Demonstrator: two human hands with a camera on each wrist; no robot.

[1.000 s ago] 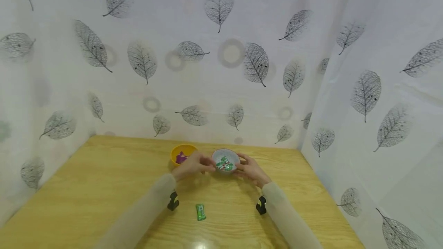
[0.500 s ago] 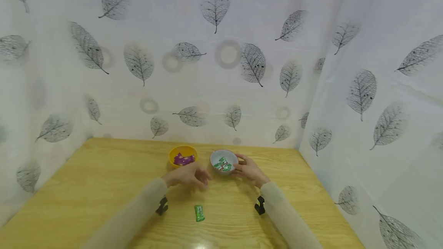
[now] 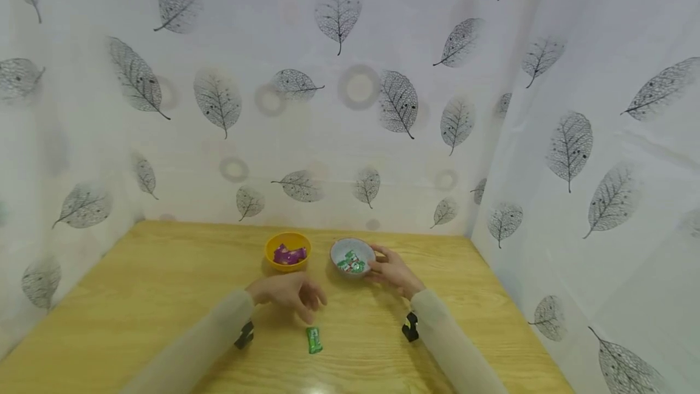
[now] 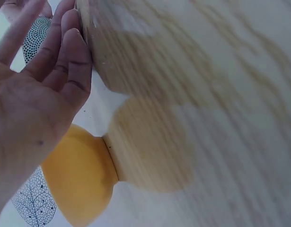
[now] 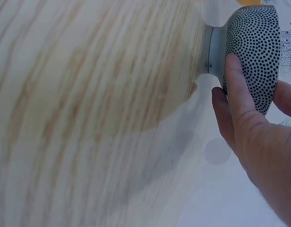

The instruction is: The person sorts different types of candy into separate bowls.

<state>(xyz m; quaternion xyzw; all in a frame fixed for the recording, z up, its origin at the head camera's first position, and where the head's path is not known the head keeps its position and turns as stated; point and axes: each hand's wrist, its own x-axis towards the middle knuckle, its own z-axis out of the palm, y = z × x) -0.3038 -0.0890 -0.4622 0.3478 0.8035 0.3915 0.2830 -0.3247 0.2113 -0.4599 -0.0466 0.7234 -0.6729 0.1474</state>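
Note:
My left hand [image 3: 287, 292] hovers low over the table, its fingers loosely bent with nothing in them. Just in front of its fingertips lies a single green-wrapped candy [image 3: 314, 340]. On the right, my right hand [image 3: 395, 271] holds the side of a white bowl, whose outside shows black dots in the right wrist view [image 5: 254, 56]; thumb and fingers spread around its wall. Several green-and-white wrapped candies [image 3: 351, 262] lie inside that bowl. Beyond the left hand stands a yellow bowl [image 4: 79, 175] with purple-wrapped candies [image 3: 290, 255] in it.
Both bowls stand side by side towards the back of the wood-grain table [image 3: 180, 272]. A white curtain printed with leaves [image 3: 295, 138] hangs behind the table and along its sides. Each wrist wears a small black device.
My left hand has withdrawn from the white bowl, moving left and towards me near the lone green candy. The purple candies have come into fuller view. The right hand stays at the bowl.

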